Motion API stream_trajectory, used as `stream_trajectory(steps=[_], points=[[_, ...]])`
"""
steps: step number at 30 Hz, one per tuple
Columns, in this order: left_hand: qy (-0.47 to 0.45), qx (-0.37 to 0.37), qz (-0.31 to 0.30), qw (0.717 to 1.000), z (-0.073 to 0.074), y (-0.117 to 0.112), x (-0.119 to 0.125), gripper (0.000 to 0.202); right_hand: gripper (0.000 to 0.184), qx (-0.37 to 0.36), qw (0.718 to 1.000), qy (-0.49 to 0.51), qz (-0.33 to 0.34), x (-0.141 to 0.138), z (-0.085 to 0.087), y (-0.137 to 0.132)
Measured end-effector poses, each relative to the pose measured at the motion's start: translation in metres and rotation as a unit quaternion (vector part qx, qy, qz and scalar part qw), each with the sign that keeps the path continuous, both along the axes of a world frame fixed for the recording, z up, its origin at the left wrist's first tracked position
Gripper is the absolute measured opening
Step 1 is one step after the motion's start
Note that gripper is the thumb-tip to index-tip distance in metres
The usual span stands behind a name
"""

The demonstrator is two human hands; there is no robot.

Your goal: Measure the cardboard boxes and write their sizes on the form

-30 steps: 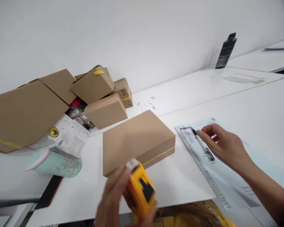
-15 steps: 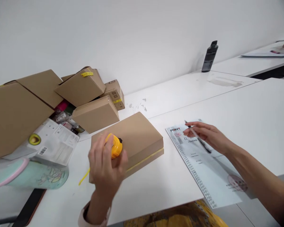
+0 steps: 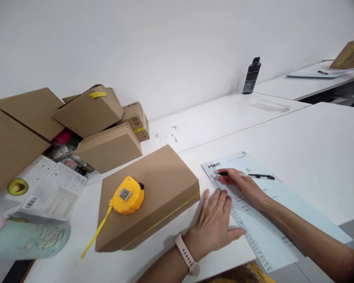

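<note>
A pen (image 3: 261,176) sits in the grip of my right hand (image 3: 243,186), its tip low over the upper left part of a printed PONY sheet (image 3: 271,212). My left hand (image 3: 214,226) lies flat with fingers spread on the white table, its thumb touching the sheet's left edge. A pale pink watch band (image 3: 183,249) circles the left wrist. Left of my hands is a flat closed cardboard box (image 3: 162,177). On top of it rests a yellow tape measure (image 3: 129,196), with its lanyard (image 3: 98,232) hanging over the box's side.
Several cardboard boxes (image 3: 109,147) are heaped at the back left, near a white package with an avocado picture (image 3: 61,192). A mint-green tumbler (image 3: 32,237) lies at the lower left. A dark bottle (image 3: 251,76) stands by the wall. Another box (image 3: 349,55) is far right.
My left hand has let go of the tape measure, leaving it on the box, and moved right to the sheet's edge. My right hand has turned the pen into a writing grip on the sheet.
</note>
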State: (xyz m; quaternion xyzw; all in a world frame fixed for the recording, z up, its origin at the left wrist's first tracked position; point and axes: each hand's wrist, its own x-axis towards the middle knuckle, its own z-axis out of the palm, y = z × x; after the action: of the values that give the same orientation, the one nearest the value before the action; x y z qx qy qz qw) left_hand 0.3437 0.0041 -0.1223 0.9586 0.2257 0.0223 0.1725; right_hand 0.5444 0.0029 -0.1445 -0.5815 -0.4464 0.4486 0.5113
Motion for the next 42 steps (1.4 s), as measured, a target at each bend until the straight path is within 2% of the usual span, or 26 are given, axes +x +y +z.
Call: stream_trajectory(steps=[4,7,11,14,18,24,32,42], points=[[-0.031,-0.026,0.009,0.999,-0.006,0.002,-0.003,0.082,0.044,0.007,0.997,-0.066,-0.035,-0.003,-0.005,-0.002],[-0.039,-0.044,0.01,0.998,-0.009,0.003,-0.002,0.082,0.041,0.029,0.996,-0.071,-0.035,-0.005,-0.004,-0.001],[-0.047,-0.05,0.009,0.998,-0.008,0.004,-0.001,0.082,0.041,0.021,0.996,-0.072,-0.052,-0.003,-0.009,0.001],[-0.046,-0.056,0.008,0.997,-0.008,0.004,-0.001,0.082,0.045,0.022,0.989,-0.119,-0.08,-0.002,-0.013,0.001],[-0.039,-0.062,0.005,0.997,-0.008,0.004,-0.001,0.083,0.042,0.03,0.983,-0.162,-0.08,-0.002,-0.012,-0.001],[-0.041,-0.052,0.005,0.998,-0.009,0.005,-0.001,0.083,0.044,0.034,0.981,-0.17,-0.085,-0.004,-0.008,-0.002],[-0.031,-0.056,0.005,0.998,-0.007,0.004,0.0,0.085,0.045,0.032,0.98,-0.179,-0.081,-0.002,-0.014,-0.001],[-0.027,-0.054,0.009,0.998,-0.006,0.005,0.0,0.085,0.038,0.03,0.98,-0.183,-0.076,-0.001,-0.017,0.0]])
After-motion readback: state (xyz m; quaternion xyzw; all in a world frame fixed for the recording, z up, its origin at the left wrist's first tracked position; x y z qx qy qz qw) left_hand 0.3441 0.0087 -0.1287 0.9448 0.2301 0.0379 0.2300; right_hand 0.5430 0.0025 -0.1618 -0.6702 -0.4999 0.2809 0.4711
